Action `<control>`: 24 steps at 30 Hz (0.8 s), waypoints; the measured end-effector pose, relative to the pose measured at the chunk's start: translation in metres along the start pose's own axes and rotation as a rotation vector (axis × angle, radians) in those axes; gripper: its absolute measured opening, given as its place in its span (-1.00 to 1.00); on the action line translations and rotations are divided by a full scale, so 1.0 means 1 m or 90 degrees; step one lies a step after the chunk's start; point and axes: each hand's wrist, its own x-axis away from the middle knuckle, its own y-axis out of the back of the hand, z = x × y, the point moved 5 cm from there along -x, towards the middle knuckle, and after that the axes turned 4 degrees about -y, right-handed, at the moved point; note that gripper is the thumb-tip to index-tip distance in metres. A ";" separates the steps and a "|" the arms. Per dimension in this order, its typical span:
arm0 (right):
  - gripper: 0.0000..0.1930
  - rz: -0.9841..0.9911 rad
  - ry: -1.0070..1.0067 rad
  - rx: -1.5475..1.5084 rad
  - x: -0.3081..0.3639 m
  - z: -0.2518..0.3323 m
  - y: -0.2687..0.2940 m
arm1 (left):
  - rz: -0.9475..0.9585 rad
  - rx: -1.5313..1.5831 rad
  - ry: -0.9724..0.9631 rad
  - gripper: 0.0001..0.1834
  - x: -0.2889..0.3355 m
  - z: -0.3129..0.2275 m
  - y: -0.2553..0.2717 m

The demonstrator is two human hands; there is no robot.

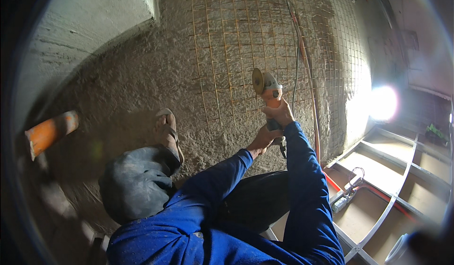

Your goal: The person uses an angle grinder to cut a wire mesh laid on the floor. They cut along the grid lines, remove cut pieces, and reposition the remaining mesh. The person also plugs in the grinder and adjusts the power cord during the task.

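Both my hands are wrapped round an orange and dark angle grinder (pixel 272 95), held above the rough floor. Its cutting disc (pixel 257 80) points up and to the left, near the edge of a rusty wire mesh (pixel 231 52). My right hand (pixel 282 112) grips the body just behind the orange head. Lower down, my left hand (pixel 264 139) closes on the rear part of the tool. I cannot tell whether the disc is spinning, and it appears apart from the wires.
An orange pipe piece (pixel 49 133) stands at the left. A dark cable (pixel 298 52) and a reddish hose (pixel 309 87) cross the mesh. At the right are a metal frame (pixel 406 170), a power strip (pixel 344 199) and a bright lamp (pixel 383 103). My sandalled foot (pixel 166 130) rests beside the mesh.
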 end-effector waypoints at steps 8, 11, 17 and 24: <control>-0.38 -0.020 0.013 0.078 -0.012 -0.021 -0.006 | -0.027 0.031 0.006 -0.66 -0.003 0.011 0.007; -0.40 -0.024 -0.002 0.098 -0.019 -0.030 -0.008 | -0.039 0.028 -0.007 -0.67 -0.003 0.012 0.010; -0.21 -0.029 -0.012 0.123 -0.024 -0.031 -0.007 | -0.009 0.043 0.000 -0.68 -0.007 0.013 0.013; -0.23 -0.004 -0.029 0.067 -0.019 -0.030 -0.009 | -0.018 0.063 0.004 -0.68 -0.003 0.012 0.011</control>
